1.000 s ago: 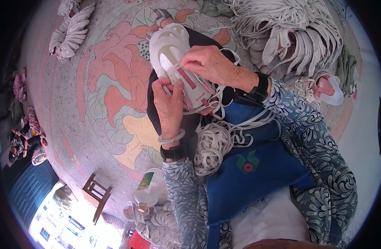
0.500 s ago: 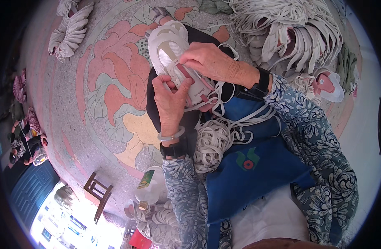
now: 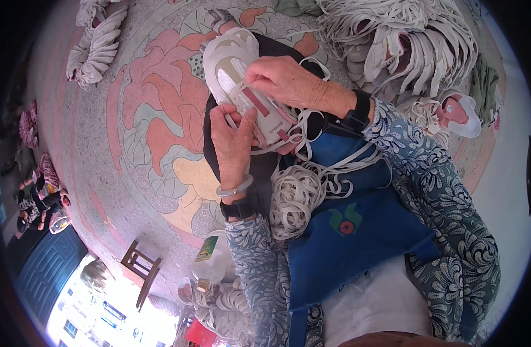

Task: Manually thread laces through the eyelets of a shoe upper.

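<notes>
On my lap lies a white and beige shoe upper (image 3: 231, 55) with a pink strip on its tongue, toe pointing away. My left hand (image 3: 233, 136) grips its left eyelet edge, thumb and fingers closed around it. Just to the right, the fingertips of my right hand (image 3: 286, 81) are pinched together over the top of the lacing, on a thin white shoelace largely hidden by the fingers. More white lace loops trail from the shoe's right side. A tangled bundle of white shoelaces (image 3: 294, 202) rests on my blue apron (image 3: 369, 237).
A large heap of shoe uppers and laces (image 3: 416, 52) lies at the far right. Another row of uppers (image 3: 98, 55) is at the far left. Near my left forearm are a plastic bottle (image 3: 210, 266), a wooden stool (image 3: 141, 269) and more stacked uppers (image 3: 228, 309). People (image 3: 43, 202) sit farther left.
Both hands and the shoe have shifted very slightly to the left. My right hand has moved a little up and left over the lacing; both grips look the same.
</notes>
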### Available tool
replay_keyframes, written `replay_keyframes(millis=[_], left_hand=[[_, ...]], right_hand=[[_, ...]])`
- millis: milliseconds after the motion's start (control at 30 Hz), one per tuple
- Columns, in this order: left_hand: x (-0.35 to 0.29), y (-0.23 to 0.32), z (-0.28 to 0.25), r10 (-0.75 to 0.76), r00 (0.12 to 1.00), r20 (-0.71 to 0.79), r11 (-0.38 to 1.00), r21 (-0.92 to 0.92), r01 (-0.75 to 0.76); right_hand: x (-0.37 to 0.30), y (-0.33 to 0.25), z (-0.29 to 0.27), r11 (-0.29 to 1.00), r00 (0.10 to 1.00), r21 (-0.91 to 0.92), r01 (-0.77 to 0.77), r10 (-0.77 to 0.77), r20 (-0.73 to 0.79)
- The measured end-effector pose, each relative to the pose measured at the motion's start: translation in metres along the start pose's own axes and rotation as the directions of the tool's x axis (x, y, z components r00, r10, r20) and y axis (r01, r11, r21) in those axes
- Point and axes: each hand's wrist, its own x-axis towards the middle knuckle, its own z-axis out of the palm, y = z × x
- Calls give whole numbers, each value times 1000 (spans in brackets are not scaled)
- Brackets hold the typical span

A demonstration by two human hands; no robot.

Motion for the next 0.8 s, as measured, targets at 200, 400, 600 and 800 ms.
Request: replay_keyframes(millis=[200,400,600,800], left_hand=[[1,-1,0,-29,999,-30,999,18,29],[1,-2,0,9,1000,-4,1000,5,-9],[0,-3,0,23,1000,-11,999,30,-23],[-1,5,3,-7,1000,-9,1000,18,7]], right_hand=[[-3,-6,15,999,988,30,-29,33,-149],[-13,-8,-8,994,997,-94,-51,45,-67],[-15,-10,6,991,995,-119,-64,54,-85],[-4,-16,20,990,989,-98,-105,93,-113]])
